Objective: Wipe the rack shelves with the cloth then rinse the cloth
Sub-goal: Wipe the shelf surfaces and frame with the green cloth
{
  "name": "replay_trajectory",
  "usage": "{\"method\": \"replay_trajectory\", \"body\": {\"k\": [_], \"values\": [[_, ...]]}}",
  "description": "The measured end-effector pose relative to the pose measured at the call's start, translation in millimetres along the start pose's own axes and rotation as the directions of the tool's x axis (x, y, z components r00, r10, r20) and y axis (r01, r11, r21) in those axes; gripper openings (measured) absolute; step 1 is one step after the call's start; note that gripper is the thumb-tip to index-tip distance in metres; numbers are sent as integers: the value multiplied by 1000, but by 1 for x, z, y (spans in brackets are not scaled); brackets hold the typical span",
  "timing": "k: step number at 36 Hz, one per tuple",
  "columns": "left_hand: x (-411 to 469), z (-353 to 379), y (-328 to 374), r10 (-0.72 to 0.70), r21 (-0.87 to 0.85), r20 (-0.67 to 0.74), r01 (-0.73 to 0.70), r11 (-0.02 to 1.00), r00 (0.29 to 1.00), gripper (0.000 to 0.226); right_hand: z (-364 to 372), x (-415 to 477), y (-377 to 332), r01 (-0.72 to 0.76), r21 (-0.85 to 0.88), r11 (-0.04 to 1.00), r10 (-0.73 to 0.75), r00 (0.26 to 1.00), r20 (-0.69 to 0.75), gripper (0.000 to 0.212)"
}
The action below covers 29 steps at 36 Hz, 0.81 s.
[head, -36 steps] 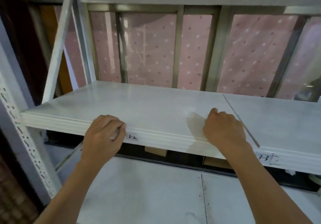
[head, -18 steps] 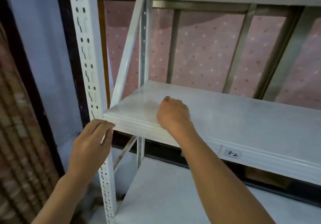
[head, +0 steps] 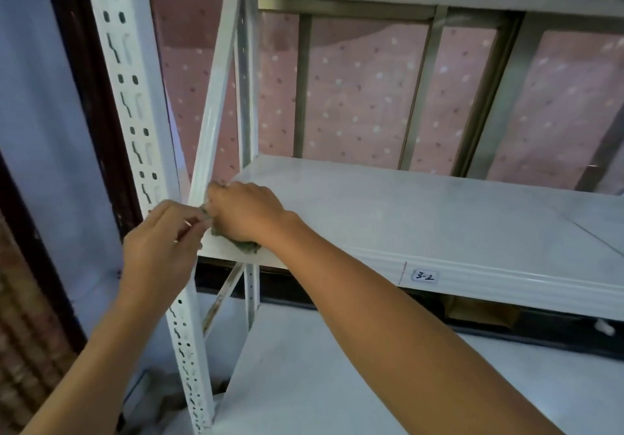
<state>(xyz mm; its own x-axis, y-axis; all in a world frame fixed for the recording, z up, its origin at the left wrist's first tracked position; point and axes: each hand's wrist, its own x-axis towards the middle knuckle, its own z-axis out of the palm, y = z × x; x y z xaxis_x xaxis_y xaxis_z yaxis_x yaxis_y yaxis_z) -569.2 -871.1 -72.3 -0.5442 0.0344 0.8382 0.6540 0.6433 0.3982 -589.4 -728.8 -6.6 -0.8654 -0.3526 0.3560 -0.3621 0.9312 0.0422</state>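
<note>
A white rack shelf (head: pixel 422 212) runs across the middle, with a label "3-2" on its front lip. At its front left corner my right hand (head: pixel 246 213) presses a crumpled grey-green cloth (head: pixel 248 246) onto the board; only the cloth's edges show under the palm. My left hand (head: pixel 162 249) is just left of it, in front of the perforated white upright (head: pixel 135 103), its fingertips pinching a corner of the same cloth.
A lower white shelf (head: pixel 337 384) lies below. A diagonal brace (head: pixel 216 97) and a rear post rise at the rack's left end. A pink dotted curtain (head: pixel 358 97) hangs behind the rack. A blue wall and dark frame stand on the left.
My right hand has slid the cloth leftward along the shelf to its front left corner. My left hand has left the shelf edge and come up to pinch the cloth.
</note>
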Motion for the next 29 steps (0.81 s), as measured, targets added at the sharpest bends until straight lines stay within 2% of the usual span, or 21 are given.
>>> {"method": "replay_trajectory", "body": {"k": [3,5,7,10,12,13,16,18,20,26,29], "values": [[2,13,7,60,-95,16,-58,994,998,54,-5,-11,20,-84,-8,996,84,996,44,33],[4,21,14,161,-51,5,-160,986,987,69,-8,-21,39,-153,-30,988,155,986,58,30],[5,32,22,211,-13,2,-211,977,977,60,-13,-36,62,-214,-55,975,218,974,65,27],[5,48,49,129,-81,61,-124,989,990,14,-25,-69,106,-304,-108,947,314,946,87,28],[3,59,66,96,-112,103,-84,990,990,9,-35,-97,139,-368,-146,918,383,919,94,32],[2,65,72,120,-111,91,-110,988,989,9,-40,-112,157,-403,-161,901,421,902,94,35],[1,82,87,236,-38,16,-235,971,972,53,-55,-162,210,-522,-210,827,547,833,85,41],[1,94,102,343,-22,-52,-345,938,938,65,-65,-195,244,-602,-253,758,634,771,65,42],[1,108,120,410,-35,-111,-415,909,906,63,-76,-226,277,-673,-289,681,711,702,41,41],[2,142,162,465,14,-106,-466,884,879,53,-102,-305,353,-820,-362,444,870,491,-44,44],[2,147,162,486,10,-128,-489,872,864,50,-106,-324,374,-851,-370,373,900,429,-80,41]]}}
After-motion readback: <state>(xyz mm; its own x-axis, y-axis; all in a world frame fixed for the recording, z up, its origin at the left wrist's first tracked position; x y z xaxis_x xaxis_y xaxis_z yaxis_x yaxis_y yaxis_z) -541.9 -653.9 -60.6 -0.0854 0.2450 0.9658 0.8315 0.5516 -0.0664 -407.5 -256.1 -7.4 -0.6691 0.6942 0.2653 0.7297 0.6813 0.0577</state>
